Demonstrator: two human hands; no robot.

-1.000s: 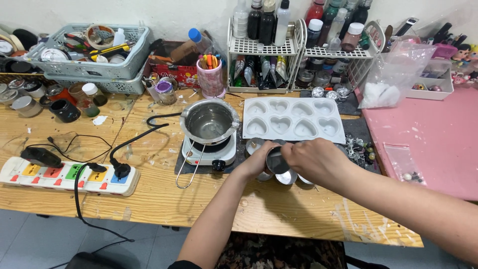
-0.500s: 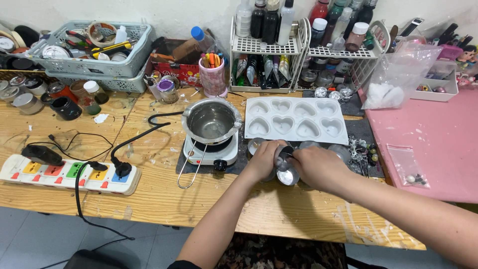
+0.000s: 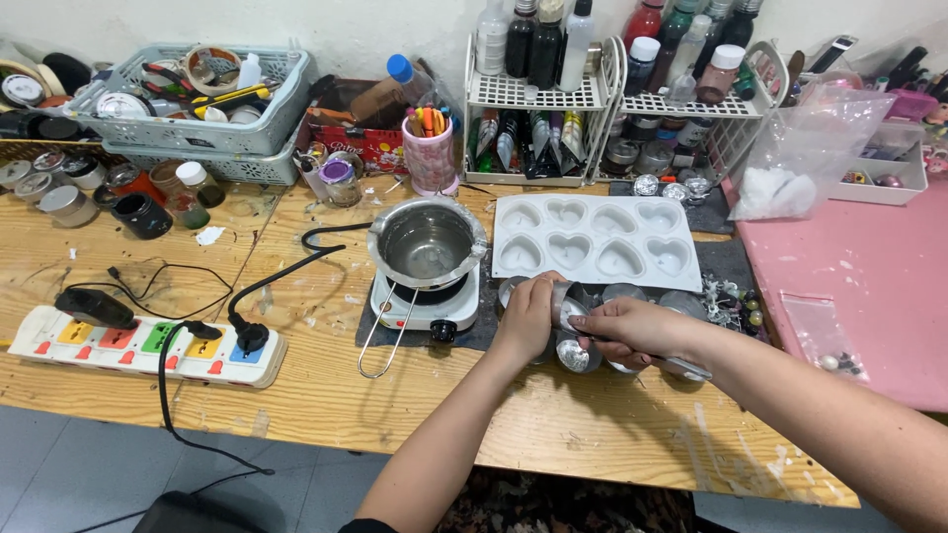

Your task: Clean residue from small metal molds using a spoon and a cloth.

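Note:
My left hand [image 3: 530,314] and my right hand [image 3: 632,331] meet over a small shiny metal cup [image 3: 566,305], both gripping it, tilted on its side. More small silver cups [image 3: 575,355] sit on the dark mat under my hands, partly hidden. Just behind them lies a white heart-shaped silicone mould [image 3: 592,240]. Left of my hands a metal melting pot [image 3: 427,242] stands on a small white electric hot plate [image 3: 425,303], with its wire handle hanging forward.
A white power strip [image 3: 138,345] with coloured switches and black cables lies at the left. Grey baskets [image 3: 188,99], jars, a pink pen cup [image 3: 432,158] and white wire racks [image 3: 533,94] of bottles line the back. A pink mat [image 3: 869,286] and plastic bag [image 3: 805,148] sit right.
My hands have lifted one small metal cup from the group and turned it on its side between them; my right hand has shifted a little toward me.

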